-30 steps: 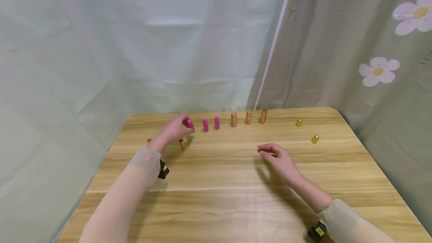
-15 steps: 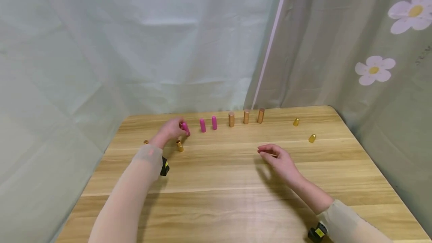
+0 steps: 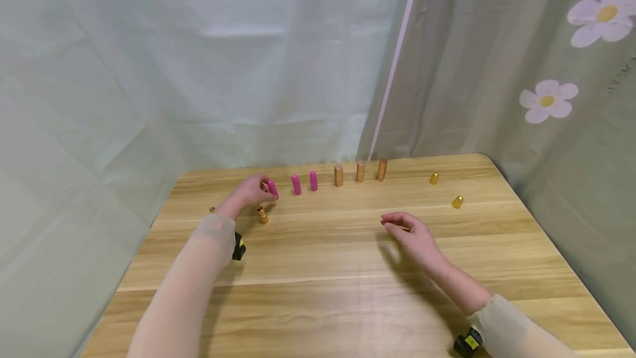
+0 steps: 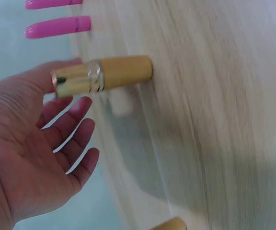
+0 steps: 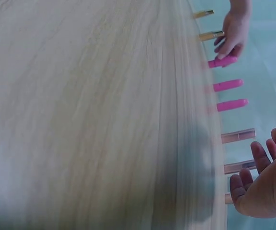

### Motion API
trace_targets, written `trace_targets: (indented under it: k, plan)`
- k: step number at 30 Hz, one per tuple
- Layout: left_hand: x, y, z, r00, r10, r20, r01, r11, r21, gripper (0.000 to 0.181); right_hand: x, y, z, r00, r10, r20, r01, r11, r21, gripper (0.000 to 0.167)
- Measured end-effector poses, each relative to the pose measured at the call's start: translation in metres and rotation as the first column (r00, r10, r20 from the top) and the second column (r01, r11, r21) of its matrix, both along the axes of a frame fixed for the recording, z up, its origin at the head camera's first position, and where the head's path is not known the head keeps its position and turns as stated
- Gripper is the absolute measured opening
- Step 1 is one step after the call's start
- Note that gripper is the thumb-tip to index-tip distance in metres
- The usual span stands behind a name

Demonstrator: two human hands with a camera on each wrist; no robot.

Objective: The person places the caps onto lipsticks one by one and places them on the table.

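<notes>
Toward the back left of the table, my left hand (image 3: 252, 191) has its thumb and forefinger around a pink round-topped tube (image 3: 273, 189). From the right wrist, the same hand (image 5: 234, 36) is seen pinching the tube (image 5: 223, 62). A gold tube (image 4: 102, 75) blocks that grip in the left wrist view. Two more pink tubes (image 3: 305, 182) stand just right of the hand. My right hand (image 3: 409, 235) hovers over the middle right, fingers loosely bent, holding nothing.
Several copper cylinders (image 3: 339, 175) stand along the back. Two small gold bullet-shaped pieces (image 3: 457, 201) are at the right. A gold tube (image 3: 262, 215) stands in front of my left hand, another (image 3: 212, 210) beyond the wrist. Curtains (image 3: 278, 70) hang behind the table.
My left hand has brought the pink tube slightly left and nearer, away from the other two pink tubes; over the last half second it barely moves. The right hand keeps its place.
</notes>
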State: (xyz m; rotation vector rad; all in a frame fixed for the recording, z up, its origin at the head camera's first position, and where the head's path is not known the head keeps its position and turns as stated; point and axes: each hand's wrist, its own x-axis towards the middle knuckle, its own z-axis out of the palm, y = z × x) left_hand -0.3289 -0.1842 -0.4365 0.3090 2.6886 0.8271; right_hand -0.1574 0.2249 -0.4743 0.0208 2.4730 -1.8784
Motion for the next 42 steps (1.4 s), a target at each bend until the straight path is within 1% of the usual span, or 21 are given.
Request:
trace_targets:
  k: [3,5,7,9,11,13,15,18,22,25,28,32,35,37,39,42]
  plan:
    - [0.003,-0.007,0.006,1.0,0.011,-0.005,-0.011,1.0,0.0,0.066,-0.001,0.003,0.001,1.0,-0.003,-0.024,0.004,1.0,0.009,0.034]
    - [0.007,-0.011,0.013,1.0,0.017,-0.025,-0.018,1.0,-0.008,0.076,-0.001,0.007,0.002,0.999,-0.006,-0.041,0.007,1.0,0.021,0.034]
    - [0.01,-0.015,0.019,0.997,0.023,-0.068,-0.023,1.0,-0.011,0.079,-0.002,0.011,0.003,0.998,-0.008,-0.06,0.01,1.0,0.029,0.035]
    - [0.013,-0.017,0.025,0.991,0.028,-0.133,-0.03,0.999,-0.019,0.081,-0.002,0.015,0.004,0.997,-0.014,-0.071,0.016,0.999,0.037,0.035]
    - [0.015,-0.019,0.029,0.978,0.03,-0.208,-0.037,0.999,-0.031,0.081,-0.002,0.02,0.007,0.996,-0.02,-0.086,0.024,0.999,0.047,0.036]
    - [0.017,-0.019,0.033,0.96,0.021,-0.278,-0.037,0.998,-0.052,0.08,-0.003,0.025,0.009,0.994,-0.027,-0.107,0.034,0.997,0.067,0.036]
    - [0.022,-0.018,0.038,0.945,0.003,-0.327,-0.027,0.997,-0.07,0.08,-0.004,0.032,0.012,0.99,-0.032,-0.137,0.046,0.993,0.105,0.037]
    - [0.03,-0.012,0.046,0.928,-0.033,-0.37,-0.004,0.995,-0.098,0.077,-0.007,0.043,0.016,0.978,-0.043,-0.206,0.082,0.98,0.182,0.035]
    - [0.042,0.0,0.055,0.906,-0.087,-0.415,0.026,0.988,-0.151,0.074,-0.012,0.059,0.02,0.952,-0.061,-0.301,0.151,0.947,0.284,0.031]
    - [0.05,0.01,0.06,0.89,-0.126,-0.437,0.047,0.981,-0.186,0.074,-0.015,0.072,0.023,0.938,-0.075,-0.34,0.194,0.922,0.334,0.03]
    - [0.058,0.019,0.063,0.877,-0.162,-0.452,0.075,0.976,-0.205,0.074,-0.017,0.085,0.026,0.931,-0.109,-0.347,0.244,0.895,0.373,0.032]
    - [0.067,0.03,0.064,0.85,-0.223,-0.478,0.124,0.965,-0.231,0.074,-0.019,0.103,0.026,0.923,-0.149,-0.353,0.297,0.861,0.413,0.036]
    - [0.075,0.04,0.06,0.827,-0.268,-0.495,0.16,0.955,-0.25,0.074,-0.021,0.115,0.025,0.919,-0.167,-0.357,0.322,0.84,0.436,0.038]
    - [0.082,0.048,0.055,0.814,-0.294,-0.5,0.189,0.949,-0.25,0.073,-0.021,0.124,0.023,0.919,-0.185,-0.349,0.338,0.827,0.449,0.039]
    - [0.091,0.057,0.047,0.804,-0.316,-0.503,0.213,0.944,-0.253,0.072,-0.022,0.132,0.021,0.916,-0.202,-0.347,0.354,0.814,0.461,0.039]
    - [0.108,0.071,0.033,0.797,-0.355,-0.488,0.258,0.932,-0.256,0.072,-0.024,0.143,0.019,0.911,-0.215,-0.353,0.373,0.796,0.478,0.04]
